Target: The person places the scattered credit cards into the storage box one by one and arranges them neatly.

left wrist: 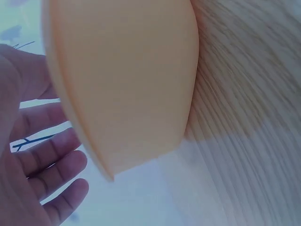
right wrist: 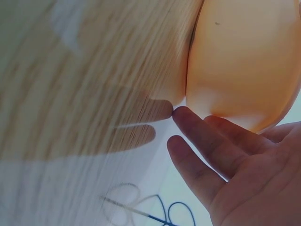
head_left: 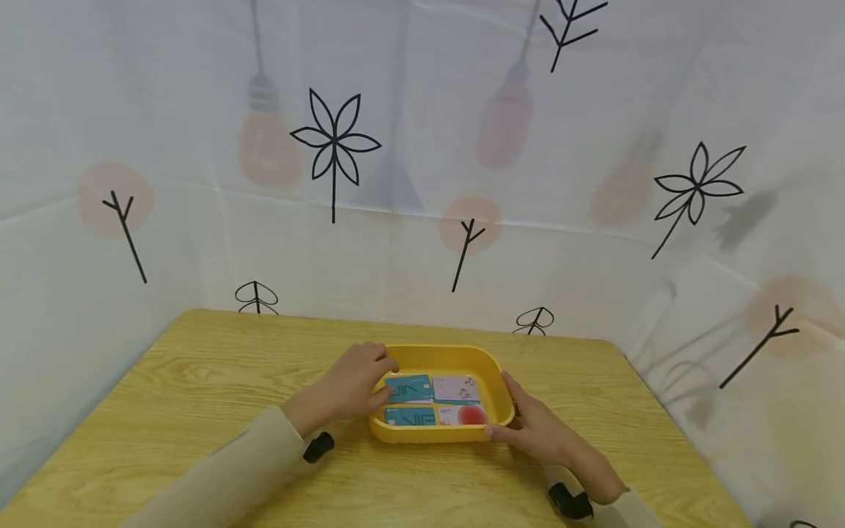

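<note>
A yellow plastic tray (head_left: 436, 435) with rounded corners sits on the wooden table. Inside it lie several cards in two rows: teal ones (head_left: 409, 389) on the left, a pale card (head_left: 455, 389) and a card with a red circle (head_left: 472, 415) on the right. My left hand (head_left: 356, 378) reaches over the tray's left rim, its thumb close to the upper teal card. In the left wrist view its fingers (left wrist: 61, 155) are spread and loosely bent beyond the rim. At the right end, my right hand (head_left: 538, 422) holds the tray, thumb at the front rim and fingers along the outer side.
The pale wood-grain table (head_left: 251, 359) extends around the tray. Behind and beside it hangs a white cloth (head_left: 409, 257) printed with black plant drawings and faint bulbs. Black straps or devices (head_left: 319, 446) show under both wrists.
</note>
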Available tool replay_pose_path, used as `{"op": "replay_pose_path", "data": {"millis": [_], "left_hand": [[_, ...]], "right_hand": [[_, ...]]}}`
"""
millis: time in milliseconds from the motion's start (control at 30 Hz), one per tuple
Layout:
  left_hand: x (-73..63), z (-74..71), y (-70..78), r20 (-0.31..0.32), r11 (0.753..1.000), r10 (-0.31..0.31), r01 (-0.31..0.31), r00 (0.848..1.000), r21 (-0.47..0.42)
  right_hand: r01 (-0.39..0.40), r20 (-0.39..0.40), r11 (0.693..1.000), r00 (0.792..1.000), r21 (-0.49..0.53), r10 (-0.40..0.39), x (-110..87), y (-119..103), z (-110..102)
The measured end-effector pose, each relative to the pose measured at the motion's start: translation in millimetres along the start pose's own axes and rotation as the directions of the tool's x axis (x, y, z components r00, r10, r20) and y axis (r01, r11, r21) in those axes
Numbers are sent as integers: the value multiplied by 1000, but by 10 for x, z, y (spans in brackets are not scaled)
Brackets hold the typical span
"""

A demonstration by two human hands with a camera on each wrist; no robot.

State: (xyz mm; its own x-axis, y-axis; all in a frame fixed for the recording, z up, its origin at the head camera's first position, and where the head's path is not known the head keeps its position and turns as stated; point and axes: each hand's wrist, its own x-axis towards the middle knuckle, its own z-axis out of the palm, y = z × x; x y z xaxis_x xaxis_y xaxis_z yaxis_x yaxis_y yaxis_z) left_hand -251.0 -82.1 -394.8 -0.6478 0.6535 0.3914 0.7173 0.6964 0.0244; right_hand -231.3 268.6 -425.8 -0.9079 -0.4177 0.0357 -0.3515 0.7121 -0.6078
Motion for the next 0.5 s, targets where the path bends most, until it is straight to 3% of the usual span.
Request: {"op": "replay_pose_path", "data": {"millis": [200, 500], "left_hand": [[-171, -62, -48, -116, 1000, -6, 5, 993, -10], [-543, -82, -194, -172, 998, -58, 53, 983, -36]], "right_hand": [[-15, 4, 1000, 1000, -3, 15, -2, 7, -5], [-29, -13, 999, 999, -12, 29, 0, 18, 11]]}}
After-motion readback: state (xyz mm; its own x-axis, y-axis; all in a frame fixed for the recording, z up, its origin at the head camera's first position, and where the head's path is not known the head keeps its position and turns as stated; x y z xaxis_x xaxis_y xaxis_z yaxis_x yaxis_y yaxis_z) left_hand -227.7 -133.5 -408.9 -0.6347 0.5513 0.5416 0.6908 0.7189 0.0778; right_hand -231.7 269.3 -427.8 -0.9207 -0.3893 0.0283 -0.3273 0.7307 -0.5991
